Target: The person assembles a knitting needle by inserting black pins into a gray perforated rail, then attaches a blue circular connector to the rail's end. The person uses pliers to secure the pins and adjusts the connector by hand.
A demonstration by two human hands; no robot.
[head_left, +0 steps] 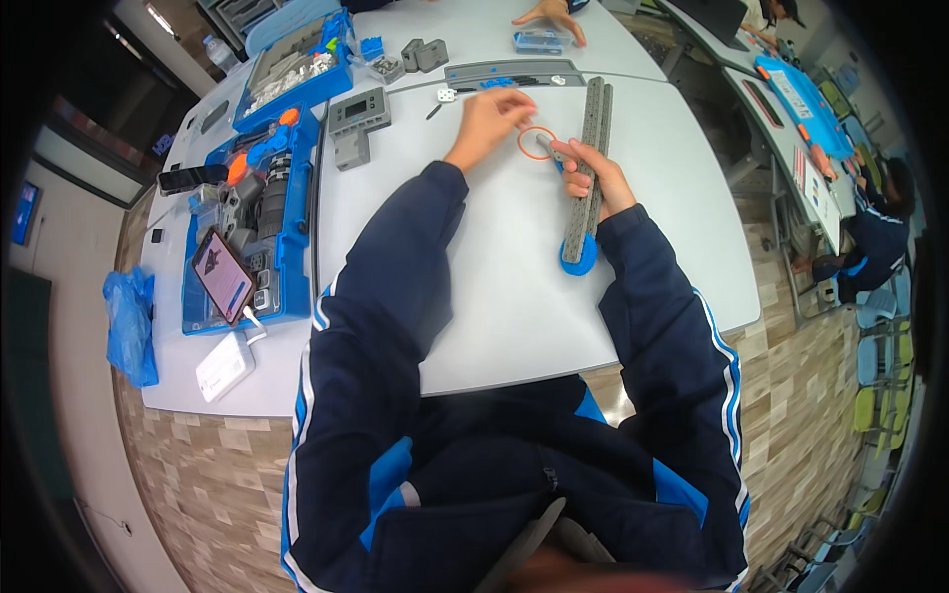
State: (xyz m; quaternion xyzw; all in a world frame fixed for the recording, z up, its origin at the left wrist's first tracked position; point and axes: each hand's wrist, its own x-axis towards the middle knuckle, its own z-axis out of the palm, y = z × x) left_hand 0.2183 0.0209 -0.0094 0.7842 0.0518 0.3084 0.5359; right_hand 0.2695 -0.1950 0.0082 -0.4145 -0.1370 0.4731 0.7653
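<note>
My right hand (598, 173) is wrapped round a pair of long grey perforated beams (593, 119), with a blue wheel (579, 255) at their near end. Between its thumb and forefinger a small grey piece (545, 146) sticks out to the left. Against that piece is a thin orange ring (523, 150), like a rubber band. Just left of and above the ring, my left hand (494, 121) has its fingers loosely bent and partly apart. Nothing shows in them, though the fingertips are somewhat blurred.
A grey controller block (358, 116) stands left of my left arm. Beyond the hands lies a grey tray (474, 71) with small parts. Blue parts boxes (301, 237) line the left, with a phone (225, 275) and white power bank (225, 367). Across the table is another person's hand (554, 17).
</note>
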